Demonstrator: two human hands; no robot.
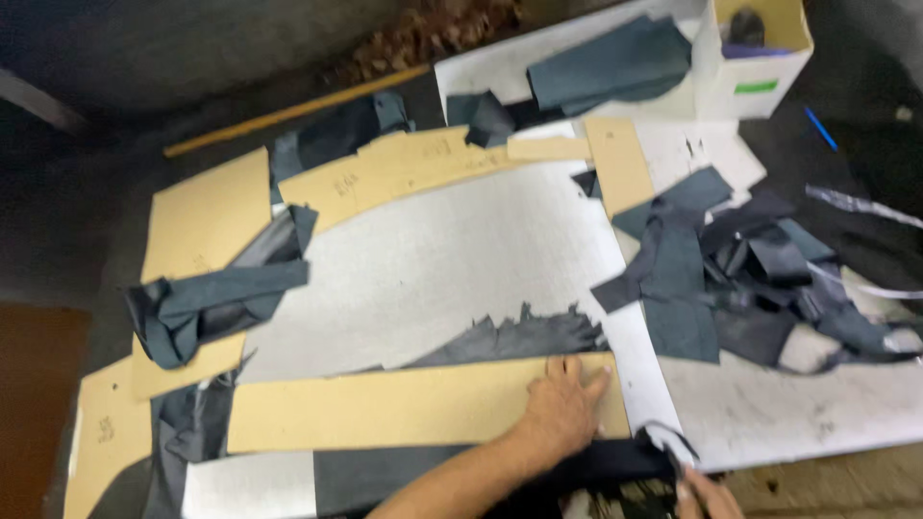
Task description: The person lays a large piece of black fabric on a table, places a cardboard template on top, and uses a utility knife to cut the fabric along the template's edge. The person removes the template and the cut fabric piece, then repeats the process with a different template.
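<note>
**Flat hand on a long cardboard pattern strip**

Lower centre of the frame: a long tan cardboard pattern strip (404, 404) lies across a pale grey sheet (452, 259), its right end near the sheet's edge. The left hand (562, 408) rests on that right end, palm down, fingers spread flat and closed on nothing. It presses rather than grips. Just above the strip, a frayed dark fabric piece (524, 336) peeks out, partly under it.

Lower right corner: the right hand (707, 495) is mostly cut off by the frame edge. It sits beside a dark cloth edge (615, 461), with something thin and dark near the fingers; I cannot tell whether it is closed on anything.

Handling judgement: the strip looks light, stiff along its width but likely to bow over its length, and apt to slide on smooth fabric. Best held flat by palm pressure, or lifted by a long edge with support mid-span. The cloth beneath looks limp and fray-prone.

Around: dark fabric offcuts (731, 269) heaped at right, more cardboard patterns (207, 216) at left, a white box (760, 58) upper right.
</note>
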